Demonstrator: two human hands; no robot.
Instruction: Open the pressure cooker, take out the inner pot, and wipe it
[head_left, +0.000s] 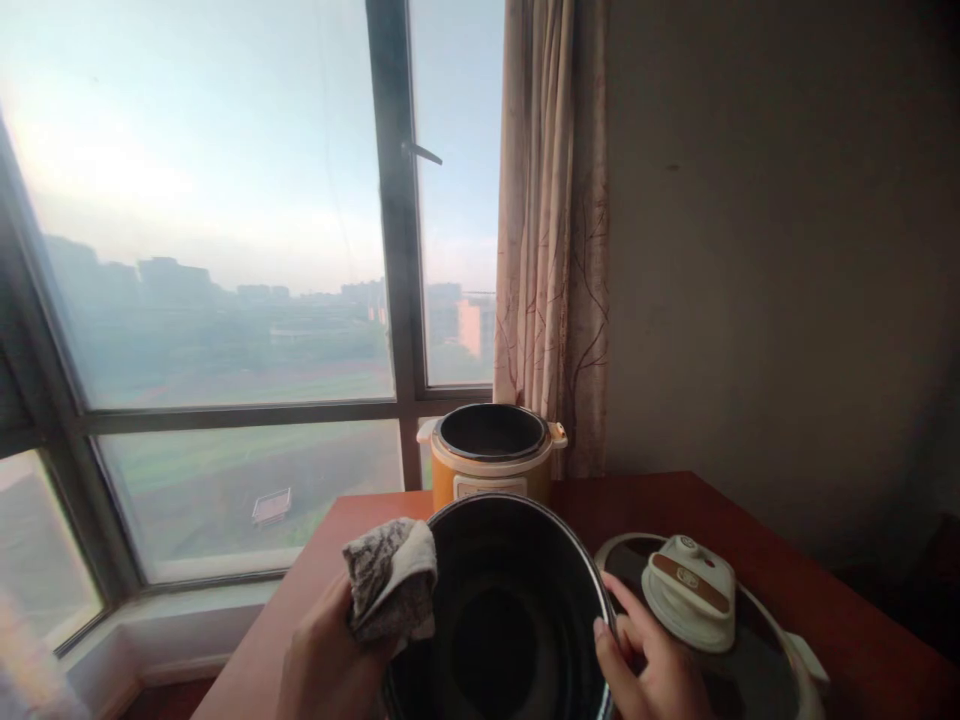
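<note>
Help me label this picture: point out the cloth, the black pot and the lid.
Cloth (391, 585): head view, its folded middle.
Black pot (496, 635): head view, its inside bottom.
Lid (694, 602): head view, its handle.

Pretty much all the light is daylight from the window (247, 350) left of the curtain (551, 230), with the sky (150, 150) almost blown out. Right of the curtain, the wall (757, 300) sinks into murk. The pot (495, 630) in front of it is basically black inside, thin shine on the rim (495, 497). Distant buildings (172, 278) look hazy, and the window's left edge leans hard.
</note>
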